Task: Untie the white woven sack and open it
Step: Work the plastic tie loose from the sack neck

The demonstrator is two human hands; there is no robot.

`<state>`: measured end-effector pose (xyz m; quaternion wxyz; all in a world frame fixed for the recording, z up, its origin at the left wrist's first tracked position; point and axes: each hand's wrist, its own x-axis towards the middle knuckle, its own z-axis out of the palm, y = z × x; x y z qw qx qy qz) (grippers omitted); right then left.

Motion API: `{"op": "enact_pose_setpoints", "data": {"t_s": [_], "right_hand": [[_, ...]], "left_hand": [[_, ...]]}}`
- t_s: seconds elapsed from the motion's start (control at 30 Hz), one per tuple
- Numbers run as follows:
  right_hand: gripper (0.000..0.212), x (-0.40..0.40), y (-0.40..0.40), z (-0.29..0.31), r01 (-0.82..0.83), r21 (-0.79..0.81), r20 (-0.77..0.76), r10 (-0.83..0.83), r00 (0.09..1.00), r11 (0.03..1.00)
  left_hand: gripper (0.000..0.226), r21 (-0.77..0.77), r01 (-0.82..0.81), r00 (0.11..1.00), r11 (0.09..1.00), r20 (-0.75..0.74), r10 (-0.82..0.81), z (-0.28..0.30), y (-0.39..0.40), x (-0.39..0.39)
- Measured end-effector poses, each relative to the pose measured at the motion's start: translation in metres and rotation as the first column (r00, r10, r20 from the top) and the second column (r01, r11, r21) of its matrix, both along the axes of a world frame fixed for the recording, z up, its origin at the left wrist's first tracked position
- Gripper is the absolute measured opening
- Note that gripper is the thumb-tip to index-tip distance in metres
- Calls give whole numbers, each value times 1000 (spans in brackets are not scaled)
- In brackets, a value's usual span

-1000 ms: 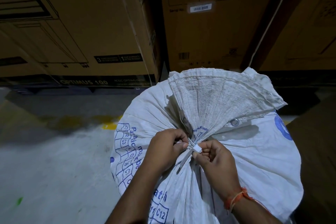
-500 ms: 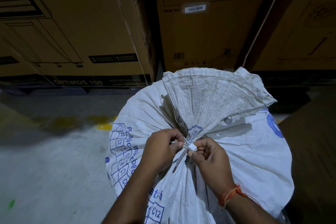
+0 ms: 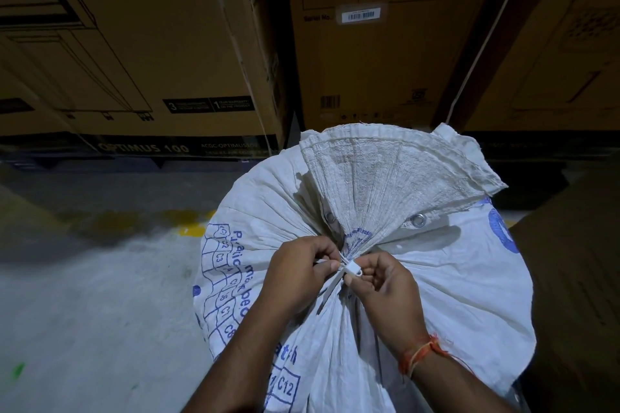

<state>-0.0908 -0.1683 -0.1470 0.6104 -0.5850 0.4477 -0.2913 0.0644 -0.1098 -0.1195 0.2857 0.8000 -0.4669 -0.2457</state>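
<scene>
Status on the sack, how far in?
Nothing done: the white cable tie cinches the white woven sack at its gathered neck. In hand: left hand and right hand pinch at the tie. Left: release it, spread the fanned mouth.

The sack is white woven plastic cloth, matt and creased, with blue print; its fanned-out top looks coarser and rough. Two shiny metal eyelets sit in the weave. The tie at the neck is smooth white plastic. The boxes behind are matt brown cardboard. The floor is dull grey concrete.
</scene>
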Motion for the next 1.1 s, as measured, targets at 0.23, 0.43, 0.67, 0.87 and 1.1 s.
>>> {"op": "enact_pose_setpoints", "data": {"t_s": [0.23,0.43,0.67,0.87,1.1], "right_hand": [[18,0,0,1,-18,-31,-4,18,1000,999],[19,-1,-1,1,-18,-8,9,18,1000,1000],[18,-1,-1,2,-14,-10,10,15,1000,1000],[19,-1,-1,1,-24,-26,-10,24,1000,999],[18,-2,-1,0,-24,-36,-34,23,999,999]], "left_hand": [[8,-1,2,995,1000,-100,-2,6,6,15],[7,-15,-25,997,1000,-74,23,4,4,10],[7,1,-30,999,1000,-19,30,4,3,6],[9,19,-28,1000,999,3,28,5,3,6],[7,22,-36,999,999,2,36,4,2,6]]}}
